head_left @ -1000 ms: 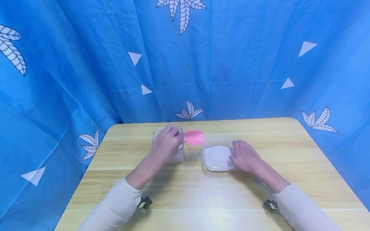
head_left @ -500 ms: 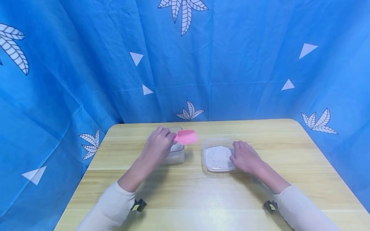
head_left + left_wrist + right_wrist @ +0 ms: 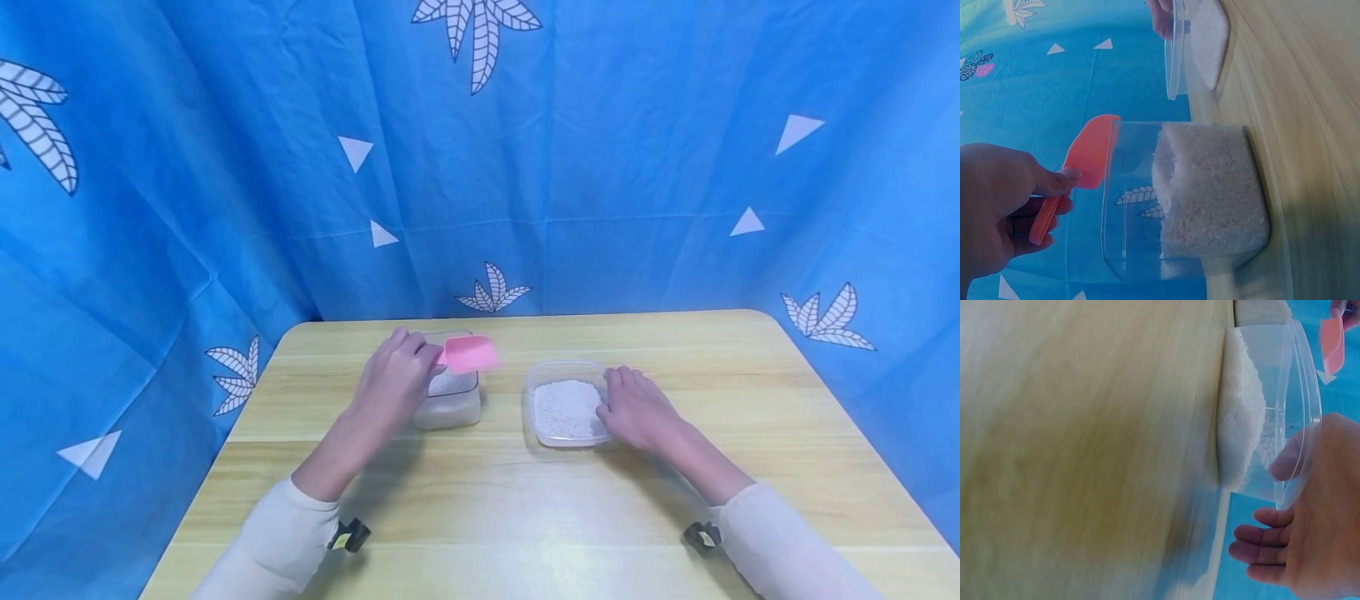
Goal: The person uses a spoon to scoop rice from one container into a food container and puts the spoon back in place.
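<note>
My left hand (image 3: 396, 373) pinches the handle of a pink scoop (image 3: 470, 354) between thumb and fingers. The scoop is over the mouth of a tall clear container (image 3: 1132, 140), and its blade overlaps the rim in the left wrist view. White rice (image 3: 1213, 187) fills the lower part of that container, with a hollow in its surface. To the right stands a shallow clear plastic box (image 3: 1275, 353) holding a sloping heap of rice (image 3: 1241, 412). My right hand (image 3: 637, 407) grips the box's right wall, thumb inside and fingers outside.
Both containers stand on a light wooden table (image 3: 525, 517), toward its far edge, with a gap between them. A blue curtain (image 3: 637, 167) with white leaves and triangles hangs behind the table and along its sides.
My left hand has moved left with the pink scoop, from near the shallow box to over the tall container. The right hand and the box have stayed in place.
</note>
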The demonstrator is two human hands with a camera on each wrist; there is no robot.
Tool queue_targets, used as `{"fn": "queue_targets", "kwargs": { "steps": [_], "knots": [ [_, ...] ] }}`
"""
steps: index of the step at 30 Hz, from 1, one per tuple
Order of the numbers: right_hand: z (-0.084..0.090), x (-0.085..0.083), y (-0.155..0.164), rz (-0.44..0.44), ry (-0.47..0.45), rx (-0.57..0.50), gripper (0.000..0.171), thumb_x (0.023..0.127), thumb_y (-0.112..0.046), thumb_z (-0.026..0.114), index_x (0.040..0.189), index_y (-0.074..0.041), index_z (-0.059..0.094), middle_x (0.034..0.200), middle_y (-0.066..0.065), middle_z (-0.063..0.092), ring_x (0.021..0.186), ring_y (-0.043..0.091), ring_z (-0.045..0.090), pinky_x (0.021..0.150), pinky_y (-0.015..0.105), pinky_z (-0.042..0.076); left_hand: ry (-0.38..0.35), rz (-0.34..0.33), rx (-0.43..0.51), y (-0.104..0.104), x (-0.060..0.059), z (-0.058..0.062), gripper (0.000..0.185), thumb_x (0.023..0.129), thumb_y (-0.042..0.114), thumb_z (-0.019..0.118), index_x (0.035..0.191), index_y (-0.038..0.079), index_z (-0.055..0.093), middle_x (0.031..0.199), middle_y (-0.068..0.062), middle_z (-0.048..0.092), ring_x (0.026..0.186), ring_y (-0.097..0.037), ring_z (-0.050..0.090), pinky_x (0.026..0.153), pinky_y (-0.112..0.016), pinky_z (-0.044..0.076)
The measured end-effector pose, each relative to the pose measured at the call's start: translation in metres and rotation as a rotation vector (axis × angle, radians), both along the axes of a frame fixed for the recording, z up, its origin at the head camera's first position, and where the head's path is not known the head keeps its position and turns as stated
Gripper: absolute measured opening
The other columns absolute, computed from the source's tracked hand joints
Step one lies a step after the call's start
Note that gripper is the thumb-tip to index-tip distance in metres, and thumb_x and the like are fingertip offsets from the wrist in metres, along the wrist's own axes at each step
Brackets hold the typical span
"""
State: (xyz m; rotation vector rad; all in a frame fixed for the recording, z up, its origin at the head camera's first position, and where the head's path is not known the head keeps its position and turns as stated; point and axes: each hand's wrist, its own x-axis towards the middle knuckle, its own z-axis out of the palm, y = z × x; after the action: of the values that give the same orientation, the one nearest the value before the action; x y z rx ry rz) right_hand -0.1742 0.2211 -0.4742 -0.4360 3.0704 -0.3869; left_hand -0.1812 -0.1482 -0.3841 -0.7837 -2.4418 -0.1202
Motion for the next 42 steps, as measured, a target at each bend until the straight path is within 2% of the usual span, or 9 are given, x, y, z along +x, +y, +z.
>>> {"fn": "queue_targets", "kwargs": {
  "steps": [18, 24, 31, 42],
  "knots": [
    [-0.002, -0.001, 0.001, -0.002, -0.004, -0.003, 0.058, 0.101, -0.025, 0.05, 0.141, 0.016, 0.042, 0.127, 0.03, 0.056, 0.115, 0.043, 0.055, 0.102, 0.059, 0.047, -0.046, 0.071, -0.002, -0.019, 0.001, 0.004, 0.027, 0.085, 0.016, 0.086, 0.107, 0.003, 0.079, 0.091, -0.014, 0.074, 0.086, -0.027, 0.061, 0.074, -0.032, 0.054],
    [-0.002, -0.001, 0.001, -0.006, -0.007, -0.007, 0.058, 0.101, -0.025, 0.05, 0.141, 0.016, 0.042, 0.128, 0.031, 0.055, 0.117, 0.044, 0.054, 0.103, 0.059, 0.047, -0.036, 0.073, -0.001, -0.026, 0.001, 0.003, 0.026, 0.085, 0.016, 0.086, 0.106, 0.002, 0.079, 0.089, -0.015, 0.073, 0.084, -0.027, 0.06, 0.072, -0.033, 0.053],
    [-0.002, -0.001, 0.001, -0.008, -0.013, -0.013, 0.058, 0.1, -0.025, 0.05, 0.141, 0.016, 0.042, 0.128, 0.031, 0.055, 0.118, 0.044, 0.054, 0.103, 0.059, 0.046, -0.017, 0.08, -0.043, -0.032, 0.001, 0.001, 0.025, 0.084, 0.016, 0.088, 0.102, 0.002, 0.079, 0.085, -0.014, 0.071, 0.08, -0.027, 0.058, 0.068, -0.033, 0.052],
    [-0.003, -0.001, 0.002, 0.0, -0.001, -0.01, 0.059, 0.1, -0.024, 0.048, 0.141, 0.017, 0.042, 0.131, 0.034, 0.055, 0.122, 0.047, 0.053, 0.107, 0.061, 0.045, -0.051, 0.103, -0.074, -0.041, 0.004, 0.003, 0.021, 0.086, 0.015, 0.086, 0.1, 0.0, 0.079, 0.084, -0.015, 0.07, 0.077, -0.028, 0.055, 0.067, -0.034, 0.049]
  ]
}}
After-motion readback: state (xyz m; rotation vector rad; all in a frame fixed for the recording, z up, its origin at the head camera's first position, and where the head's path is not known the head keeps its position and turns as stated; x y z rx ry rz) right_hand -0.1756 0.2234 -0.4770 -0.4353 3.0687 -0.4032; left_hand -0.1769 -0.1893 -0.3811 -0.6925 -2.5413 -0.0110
